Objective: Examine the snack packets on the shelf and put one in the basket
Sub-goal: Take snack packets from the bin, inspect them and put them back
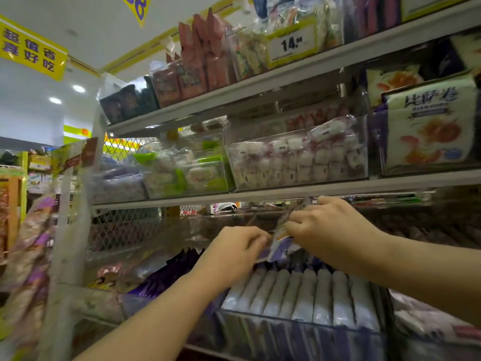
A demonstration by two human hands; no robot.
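Shop aisle, white metal shelves [307, 194] stacked three levels high, whole view slightly blurred. Both bare forearms reach up and forward to the lowest level in view. Left hand [234, 254] comes in from bottom centre, back of hand up, fingers curled, pinching the lower left edge of a small purple-and-white packet [279, 243]. Right hand [330, 230] comes in from the right edge, wrist bent down, fingers curled onto the packet's upper right part. Packet sits tilted between the two hands, lifted just above a row of packets [307, 295] that stand upright side by side in a clear bin, white tops, purple fronts. Exact finger placement is too blurred to tell.

Middle level: clear bin of small red-and-white wrapped sweets [296, 157], a bin of green-wrapped ones [192, 168] to its left, a big white bag with orange pictures [429, 131] to the right. Top level: red packets [205, 50] and a yellow-framed price tag [291, 45] reading 14. Wire mesh panel [122, 227] at the left end of the shelves. Yellow hanging sign [31, 48] top left, white ceiling with round lights [78, 88].
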